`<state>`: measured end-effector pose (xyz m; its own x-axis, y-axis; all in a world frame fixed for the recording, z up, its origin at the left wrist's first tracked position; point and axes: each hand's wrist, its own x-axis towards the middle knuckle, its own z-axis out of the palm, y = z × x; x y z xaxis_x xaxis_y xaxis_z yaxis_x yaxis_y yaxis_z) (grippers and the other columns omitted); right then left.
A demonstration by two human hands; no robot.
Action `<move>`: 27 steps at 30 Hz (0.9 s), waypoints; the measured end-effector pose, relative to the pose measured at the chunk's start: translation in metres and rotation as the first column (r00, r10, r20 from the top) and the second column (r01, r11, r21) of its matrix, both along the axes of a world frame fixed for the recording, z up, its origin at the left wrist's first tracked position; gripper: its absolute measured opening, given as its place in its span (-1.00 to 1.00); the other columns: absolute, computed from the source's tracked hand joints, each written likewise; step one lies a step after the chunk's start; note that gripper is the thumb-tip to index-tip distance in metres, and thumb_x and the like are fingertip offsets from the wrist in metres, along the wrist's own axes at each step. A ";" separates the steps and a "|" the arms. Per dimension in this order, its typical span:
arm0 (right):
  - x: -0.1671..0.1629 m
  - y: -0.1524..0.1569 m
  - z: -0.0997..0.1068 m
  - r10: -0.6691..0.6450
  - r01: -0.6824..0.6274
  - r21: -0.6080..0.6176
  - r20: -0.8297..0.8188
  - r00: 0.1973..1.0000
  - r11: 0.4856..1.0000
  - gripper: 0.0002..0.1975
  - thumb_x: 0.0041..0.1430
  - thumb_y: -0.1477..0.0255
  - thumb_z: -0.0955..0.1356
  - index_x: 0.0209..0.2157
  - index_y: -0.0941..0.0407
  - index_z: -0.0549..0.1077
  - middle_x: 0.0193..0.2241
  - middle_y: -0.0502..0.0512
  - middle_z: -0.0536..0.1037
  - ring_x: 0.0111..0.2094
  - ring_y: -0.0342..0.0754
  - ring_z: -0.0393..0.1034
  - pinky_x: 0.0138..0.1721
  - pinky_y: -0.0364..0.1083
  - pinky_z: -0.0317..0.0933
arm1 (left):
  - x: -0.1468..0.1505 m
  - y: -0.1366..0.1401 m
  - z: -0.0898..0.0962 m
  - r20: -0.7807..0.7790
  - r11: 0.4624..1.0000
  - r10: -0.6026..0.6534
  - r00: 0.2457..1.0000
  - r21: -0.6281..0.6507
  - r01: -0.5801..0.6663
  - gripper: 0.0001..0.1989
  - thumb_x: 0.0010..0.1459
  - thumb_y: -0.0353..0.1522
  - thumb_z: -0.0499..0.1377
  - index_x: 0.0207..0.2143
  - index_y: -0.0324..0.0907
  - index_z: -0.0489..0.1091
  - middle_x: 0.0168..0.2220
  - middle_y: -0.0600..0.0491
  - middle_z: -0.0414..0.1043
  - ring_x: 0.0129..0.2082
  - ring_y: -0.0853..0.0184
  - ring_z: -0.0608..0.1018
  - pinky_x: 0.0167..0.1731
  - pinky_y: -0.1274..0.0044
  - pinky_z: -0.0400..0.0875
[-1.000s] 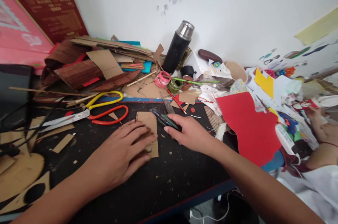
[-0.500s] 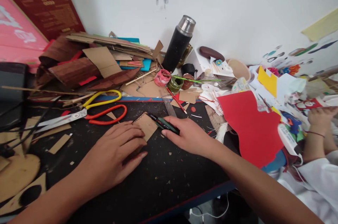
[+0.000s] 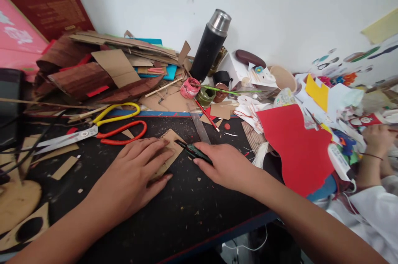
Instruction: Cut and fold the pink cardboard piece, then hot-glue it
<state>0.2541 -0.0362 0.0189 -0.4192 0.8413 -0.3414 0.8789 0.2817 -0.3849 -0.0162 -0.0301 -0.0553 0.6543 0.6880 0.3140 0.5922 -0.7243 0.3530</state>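
Note:
My right hand (image 3: 225,164) is closed round a dark green utility knife (image 3: 199,154). The knife's blade points left and rests over a small piece of brown cardboard (image 3: 170,143), near its right edge. Flat on that cardboard lies my left hand (image 3: 137,168), fingers stretched out and thumb apart, covering its left part. Just beyond my left hand are large scissors (image 3: 93,132) with one yellow and one red handle, lying with their blades parted. A steel ruler (image 3: 199,123) lies on the black tabletop (image 3: 186,218) beyond my right hand.
A black thermos (image 3: 208,46) stands at the back beside paint jars (image 3: 190,88). Cardboard scraps (image 3: 116,67) are piled at the back left. Red sheet material (image 3: 295,148) lies to the right, near another person's hand (image 3: 377,139). A cardboard ring (image 3: 29,228) lies front left.
The knife's tip has moved from the cardboard's far edge a little toward me. My left hand still presses the cardboard, which now shows more. The whole view has shifted slightly.

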 end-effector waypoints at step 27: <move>-0.009 -0.004 0.007 0.051 -0.052 0.002 0.144 0.988 0.999 -0.72 0.46 0.35 0.27 0.09 0.16 0.42 -0.21 0.19 0.67 -0.32 0.04 0.52 -0.38 -0.04 -0.03 | -0.001 0.001 0.002 0.001 1.000 -0.016 1.000 -0.014 0.016 -0.57 0.37 -0.21 0.16 0.23 -0.09 0.46 0.21 -0.14 0.48 0.20 -0.07 0.45 0.20 0.05 0.35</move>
<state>0.2450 -0.0400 0.0256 -0.4088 0.8220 -0.3965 0.9093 0.3299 -0.2537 -0.0169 -0.0288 -0.0538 0.6653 0.6815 0.3047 0.5802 -0.7289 0.3634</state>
